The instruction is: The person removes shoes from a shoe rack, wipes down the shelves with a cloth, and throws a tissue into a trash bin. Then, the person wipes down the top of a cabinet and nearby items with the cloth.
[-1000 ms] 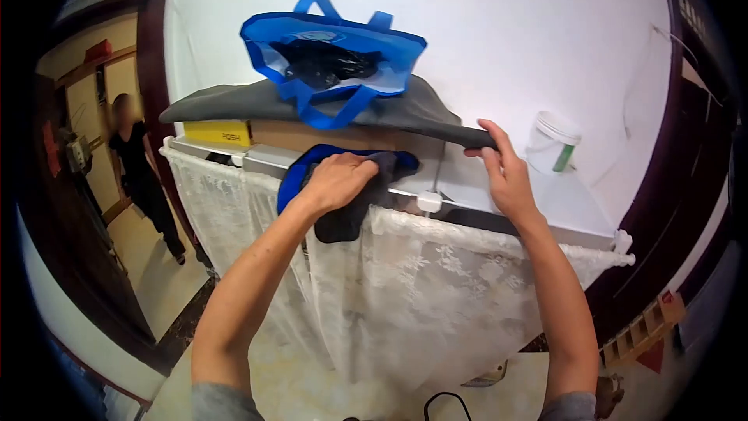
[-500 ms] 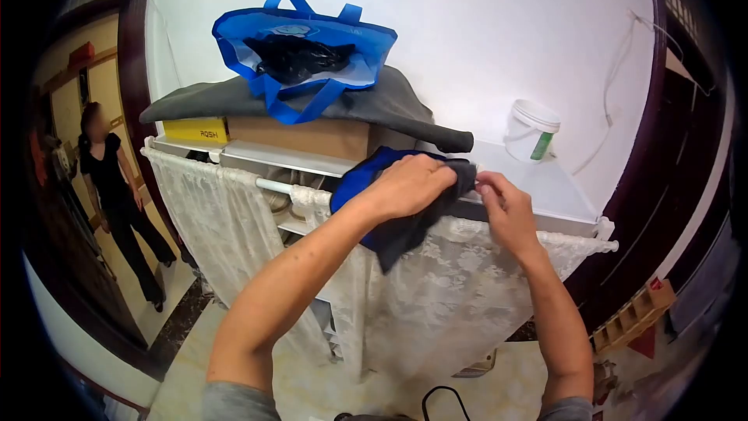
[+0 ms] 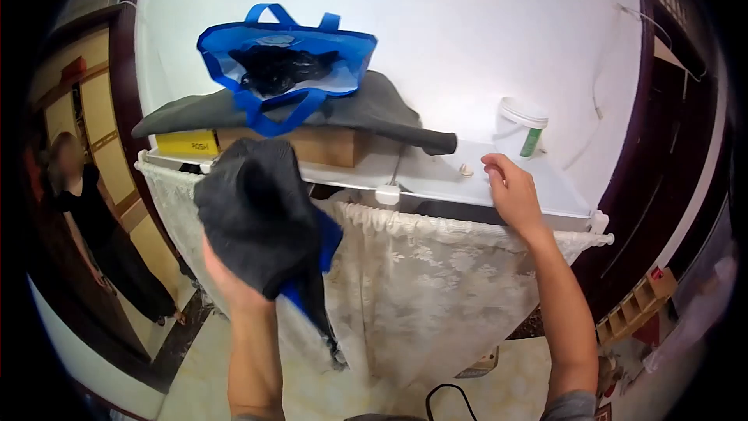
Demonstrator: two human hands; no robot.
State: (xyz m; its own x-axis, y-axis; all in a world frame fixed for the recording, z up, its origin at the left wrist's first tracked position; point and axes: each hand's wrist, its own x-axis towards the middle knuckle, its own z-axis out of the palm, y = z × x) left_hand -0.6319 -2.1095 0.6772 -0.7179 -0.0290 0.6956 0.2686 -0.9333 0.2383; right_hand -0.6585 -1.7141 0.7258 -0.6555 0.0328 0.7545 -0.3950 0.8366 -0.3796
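Note:
My left hand [image 3: 234, 284] holds up a dark grey and blue cloth item [image 3: 253, 210], which hides most of its fingers. Over the right part of the white shelf top [image 3: 436, 179], my right hand [image 3: 510, 187] has its fingers bent, thumb and index apart, with nothing between them. A small pale object [image 3: 466, 169] lies on the shelf just left of that hand. Behind it stands a white bucket [image 3: 518, 126] with a green label. On a grey cloth [image 3: 382, 117] sits a blue bag [image 3: 354, 54] with black plastic inside.
A cardboard box [image 3: 331, 148] and a yellow box [image 3: 187, 143] lie under the grey cloth. Lace curtains [image 3: 444, 288] hang along the shelf front. A person [image 3: 101, 234] in black stands by the left doorway. A wooden rack [image 3: 639, 304] is at the lower right.
My left hand has moved left and toward me with the cloth item, away from my right hand. My right hand no longer touches it. The person at the left has come nearer.

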